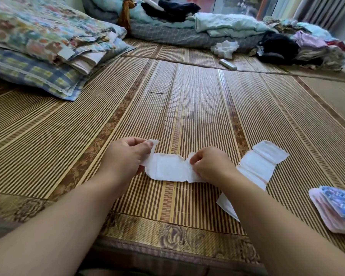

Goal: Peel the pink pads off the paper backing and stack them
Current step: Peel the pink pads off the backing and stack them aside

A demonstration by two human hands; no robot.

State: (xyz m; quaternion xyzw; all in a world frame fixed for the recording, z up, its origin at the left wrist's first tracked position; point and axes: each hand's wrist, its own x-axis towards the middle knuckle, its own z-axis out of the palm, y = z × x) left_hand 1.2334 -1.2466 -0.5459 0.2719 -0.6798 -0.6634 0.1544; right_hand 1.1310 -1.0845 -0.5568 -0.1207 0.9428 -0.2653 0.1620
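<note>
Left hand (126,156) pinched the left end of a white pad (167,169) | right hand (209,166) pinched its right end, the pad low at frame centre on the bamboo mat (187,116) | second white strip (261,164) right of centre | pink stack (325,214) at lower right edge

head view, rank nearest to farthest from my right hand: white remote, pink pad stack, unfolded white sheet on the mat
1. Unfolded white sheet, just right of the right hand, which pinches the white pad.
2. Pink pad stack, far right, near the person.
3. White remote, far ahead, centre-right.
</note>
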